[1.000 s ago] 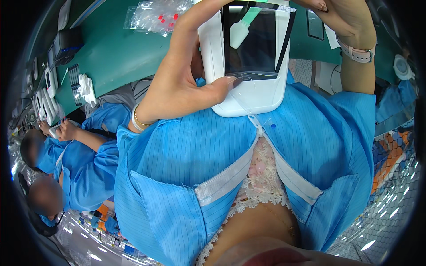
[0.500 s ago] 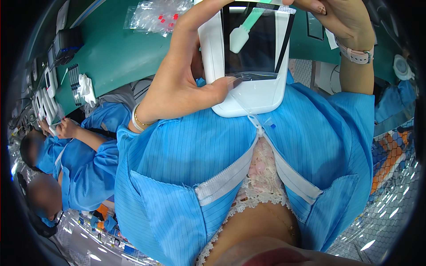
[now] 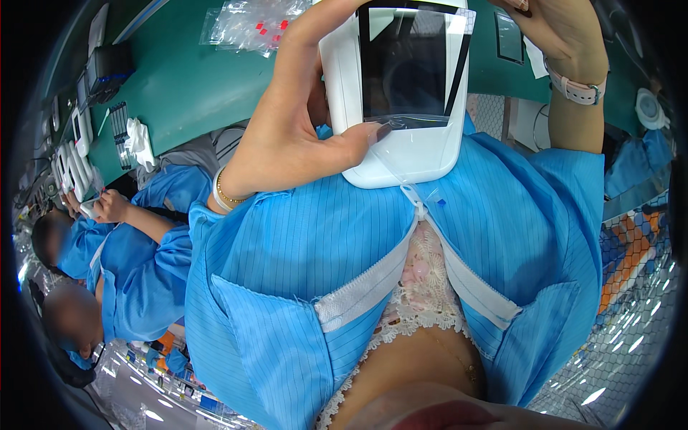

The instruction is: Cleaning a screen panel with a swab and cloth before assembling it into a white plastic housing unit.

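Observation:
My left hand is closed round the left side of a white handheld device with a dark glossy screen. Its thumb presses a clear film at the screen's lower edge; a small blue tab hangs near the film, just below the device. Up at the right, my right hand is apart from the device, its fingers bent and cut off by the upper edge. Whatever those fingers hold lies out of sight. The device's top is cut off too.
Clear plastic bags with red marks lie on the green table. A dark-framed panel rests beyond my right hand. At the left, co-workers in blue work beside white devices, black strips and a crumpled white cloth.
The green-handled swab with a pale tip has left the screen and gone out of view. My right hand has moved slightly up and right; my left hand keeps its hold.

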Demonstrator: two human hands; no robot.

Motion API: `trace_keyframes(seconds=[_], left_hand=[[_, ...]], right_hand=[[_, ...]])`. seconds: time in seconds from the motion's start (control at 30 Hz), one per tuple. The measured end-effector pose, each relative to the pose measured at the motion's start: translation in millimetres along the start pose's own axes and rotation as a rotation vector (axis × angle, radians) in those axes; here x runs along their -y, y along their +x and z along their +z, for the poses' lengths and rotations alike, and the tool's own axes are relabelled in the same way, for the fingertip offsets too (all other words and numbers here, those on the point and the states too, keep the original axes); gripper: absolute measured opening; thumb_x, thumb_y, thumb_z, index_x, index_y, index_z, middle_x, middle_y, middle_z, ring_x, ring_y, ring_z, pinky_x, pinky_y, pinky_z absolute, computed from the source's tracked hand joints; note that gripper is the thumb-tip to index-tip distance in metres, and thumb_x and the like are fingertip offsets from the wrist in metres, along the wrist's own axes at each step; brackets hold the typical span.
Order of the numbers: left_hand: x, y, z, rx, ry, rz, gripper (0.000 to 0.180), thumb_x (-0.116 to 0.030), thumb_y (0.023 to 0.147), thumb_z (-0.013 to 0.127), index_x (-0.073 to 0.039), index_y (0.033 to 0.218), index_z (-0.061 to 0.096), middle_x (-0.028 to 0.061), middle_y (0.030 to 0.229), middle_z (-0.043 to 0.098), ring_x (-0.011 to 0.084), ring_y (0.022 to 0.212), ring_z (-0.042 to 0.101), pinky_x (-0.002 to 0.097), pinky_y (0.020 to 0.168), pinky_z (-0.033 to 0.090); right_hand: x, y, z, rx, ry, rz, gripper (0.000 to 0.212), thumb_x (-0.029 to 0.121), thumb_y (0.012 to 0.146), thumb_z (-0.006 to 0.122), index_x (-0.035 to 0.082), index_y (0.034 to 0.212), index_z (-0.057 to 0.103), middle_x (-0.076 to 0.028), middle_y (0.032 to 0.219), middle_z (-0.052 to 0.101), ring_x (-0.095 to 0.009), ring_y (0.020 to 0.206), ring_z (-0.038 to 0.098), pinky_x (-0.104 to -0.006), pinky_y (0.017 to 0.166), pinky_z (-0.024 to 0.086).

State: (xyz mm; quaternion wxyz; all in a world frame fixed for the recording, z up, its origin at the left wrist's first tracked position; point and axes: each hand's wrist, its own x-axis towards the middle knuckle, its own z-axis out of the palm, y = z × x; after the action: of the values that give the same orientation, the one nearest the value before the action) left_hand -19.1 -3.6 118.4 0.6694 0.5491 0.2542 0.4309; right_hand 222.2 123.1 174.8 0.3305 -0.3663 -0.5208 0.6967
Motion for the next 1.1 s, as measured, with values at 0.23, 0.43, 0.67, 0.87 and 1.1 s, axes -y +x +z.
trace_keyframes(seconds=[0.23, 0.43, 0.67, 0.87, 1.1], left_hand=[[-18, 5, 19, -0.092, 0.126, -0.095, 0.098, 0.011, 0.070, 0.063, -0.012, 0.149, 0.010, 0.0176, 0.143, 0.029, 0.0243, 0.132, 0.038, 0.0325, 0.105, 0.034], [-8, 2, 3, -0.036, 0.065, -0.059, 0.098, 0.011, 0.070, 0.063, -0.012, 0.149, 0.010, 0.0173, 0.144, 0.028, 0.0245, 0.132, 0.037, 0.0321, 0.105, 0.033], [-14, 1, 7, -0.087, 0.079, -0.117, 0.098, 0.010, 0.069, 0.065, -0.012, 0.149, 0.011, 0.0163, 0.144, 0.027, 0.0235, 0.132, 0.036, 0.0313, 0.105, 0.033], [-8, 1, 4, -0.041, 0.093, -0.070, 0.098, 0.010, 0.070, 0.064, -0.012, 0.149, 0.011, 0.0165, 0.144, 0.028, 0.0238, 0.132, 0.036, 0.0313, 0.105, 0.033], [-9, 0, 5, -0.049, 0.057, -0.066, 0.097, 0.010, 0.071, 0.064, -0.011, 0.149, 0.010, 0.0169, 0.144, 0.028, 0.0237, 0.132, 0.037, 0.0315, 0.104, 0.033]], right_hand=[[-3, -4, 4, 0.031, 0.015, 0.045, 0.019, 0.007, 0.091, 0.058, -0.010, 0.092, 0.064, -0.017, 0.071, 0.067, -0.004, 0.040, 0.041, -0.0153, 0.037, 0.029], [-4, -5, 4, 0.118, 0.034, 0.031, 0.020, 0.008, 0.091, 0.059, -0.011, 0.092, 0.064, -0.019, 0.071, 0.068, -0.005, 0.041, 0.042, -0.0150, 0.037, 0.029], [-3, -5, 3, 0.063, 0.112, 0.109, 0.019, 0.007, 0.092, 0.058, -0.011, 0.092, 0.064, -0.019, 0.071, 0.068, -0.005, 0.040, 0.042, -0.0155, 0.036, 0.029], [-2, -8, 6, 0.095, 0.081, 0.055, 0.019, 0.006, 0.092, 0.058, -0.011, 0.092, 0.064, -0.019, 0.071, 0.067, -0.005, 0.039, 0.042, -0.0159, 0.035, 0.029], [-5, -6, 2, 0.121, 0.097, 0.065, 0.019, 0.006, 0.092, 0.057, -0.012, 0.093, 0.064, -0.019, 0.071, 0.068, -0.005, 0.039, 0.041, -0.0156, 0.035, 0.029]])
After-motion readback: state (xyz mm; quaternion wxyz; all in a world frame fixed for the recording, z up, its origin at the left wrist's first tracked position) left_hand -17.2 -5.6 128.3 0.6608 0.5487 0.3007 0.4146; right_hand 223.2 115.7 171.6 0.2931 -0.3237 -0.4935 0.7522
